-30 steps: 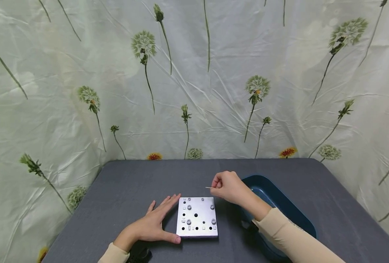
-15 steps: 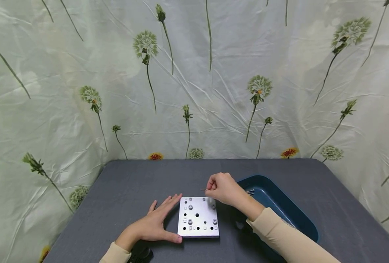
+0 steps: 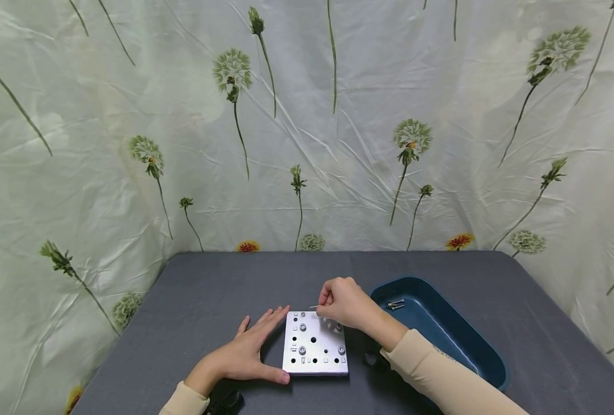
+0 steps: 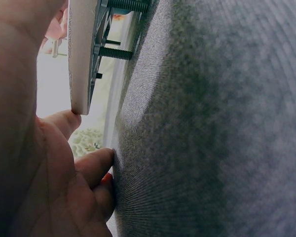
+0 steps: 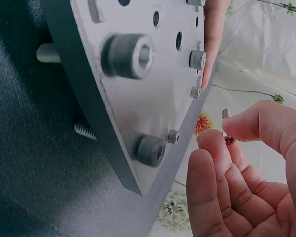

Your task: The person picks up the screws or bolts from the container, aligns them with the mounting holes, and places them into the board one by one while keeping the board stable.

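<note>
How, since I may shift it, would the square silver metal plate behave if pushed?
The silver metal plate is probably stiff, since it looks thick. Its metallic look suggests some weight. Grey threaded bolt ends protruding underneath might drag on the dark grey tabletop.

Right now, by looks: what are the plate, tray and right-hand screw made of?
Plate: metal, probably aluminium; silver, satin face with soft sheen.
Tray: likely moulded plastic; dark blue, semi-gloss, highlights along its rounded walls.
Screw in the right hand: metal, perhaps steel; greyish, visibly threaded shank; coating unclear.
</note>
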`<state>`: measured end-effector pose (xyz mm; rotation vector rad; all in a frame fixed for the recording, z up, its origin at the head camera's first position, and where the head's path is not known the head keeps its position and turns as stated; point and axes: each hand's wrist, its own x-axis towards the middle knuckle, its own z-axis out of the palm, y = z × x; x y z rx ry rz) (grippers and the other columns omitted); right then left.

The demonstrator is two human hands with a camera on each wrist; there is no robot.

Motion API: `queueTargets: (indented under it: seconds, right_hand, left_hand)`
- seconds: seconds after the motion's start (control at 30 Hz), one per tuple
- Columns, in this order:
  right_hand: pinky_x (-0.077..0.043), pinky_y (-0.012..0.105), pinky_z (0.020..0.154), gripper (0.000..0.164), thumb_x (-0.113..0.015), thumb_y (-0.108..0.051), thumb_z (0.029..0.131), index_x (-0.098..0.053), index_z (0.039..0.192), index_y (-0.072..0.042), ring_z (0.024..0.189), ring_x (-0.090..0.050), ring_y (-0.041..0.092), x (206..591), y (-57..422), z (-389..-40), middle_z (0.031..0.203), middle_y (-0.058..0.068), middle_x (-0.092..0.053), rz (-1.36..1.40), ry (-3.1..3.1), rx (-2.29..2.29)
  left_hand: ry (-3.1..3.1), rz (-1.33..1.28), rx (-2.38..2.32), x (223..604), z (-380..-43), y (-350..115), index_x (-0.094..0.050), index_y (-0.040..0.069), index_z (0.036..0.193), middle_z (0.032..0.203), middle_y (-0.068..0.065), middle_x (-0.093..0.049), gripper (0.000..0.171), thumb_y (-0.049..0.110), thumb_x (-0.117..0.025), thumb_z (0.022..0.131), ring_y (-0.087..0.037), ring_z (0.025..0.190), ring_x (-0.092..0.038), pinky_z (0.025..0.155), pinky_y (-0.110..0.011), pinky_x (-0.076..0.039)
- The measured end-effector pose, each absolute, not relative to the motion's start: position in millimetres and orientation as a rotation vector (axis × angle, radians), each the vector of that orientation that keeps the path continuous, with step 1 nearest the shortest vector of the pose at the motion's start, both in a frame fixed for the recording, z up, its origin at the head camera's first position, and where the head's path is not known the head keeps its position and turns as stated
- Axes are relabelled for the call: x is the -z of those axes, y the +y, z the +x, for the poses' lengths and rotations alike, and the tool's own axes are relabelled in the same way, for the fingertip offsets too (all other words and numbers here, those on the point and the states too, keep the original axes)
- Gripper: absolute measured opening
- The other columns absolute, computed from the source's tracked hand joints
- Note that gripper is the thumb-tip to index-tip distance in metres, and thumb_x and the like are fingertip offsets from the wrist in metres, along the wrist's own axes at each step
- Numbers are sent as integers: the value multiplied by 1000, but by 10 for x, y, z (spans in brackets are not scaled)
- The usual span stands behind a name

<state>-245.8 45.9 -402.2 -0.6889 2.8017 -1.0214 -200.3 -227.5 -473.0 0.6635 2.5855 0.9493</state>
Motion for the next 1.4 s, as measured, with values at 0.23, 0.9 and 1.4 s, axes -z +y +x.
queueTargets:
  seconds: [0.23, 0.9, 1.4]
  right_hand:
    - [-45, 20, 52, 14, -82, -6, 87, -70, 80, -10, 55, -54, 7, 4044, 372, -2446, 66, -3, -61, -698, 2787, 1015]
    - [-42, 19, 51, 17, -83, -8, 87, -69, 78, -11, 53, -52, 5, 4089, 198, -2446, 65, -4, -60, -741, 2732, 965]
    - [-44, 20, 50, 16, -83, -8, 87, -70, 79, -12, 52, -55, 5, 4098, 138, -2476, 64, -5, -62, -752, 2722, 978]
  left_hand:
    - [2582, 662, -956, 4752, -2013, -2284, -19, 26, 174, 181, -8, -20, 125, 61, -91, 78, -41, 169, -12, 120, -86, 5]
    - [2574, 695, -957, 4720, -2013, -2293, -17, 24, 175, 181, -10, -18, 126, 59, -92, 79, -44, 168, -12, 120, -86, 6]
    - [2583, 668, -951, 4730, -2009, -2283, -18, 26, 175, 181, -11, -20, 127, 61, -91, 78, -43, 168, -13, 120, -85, 5]
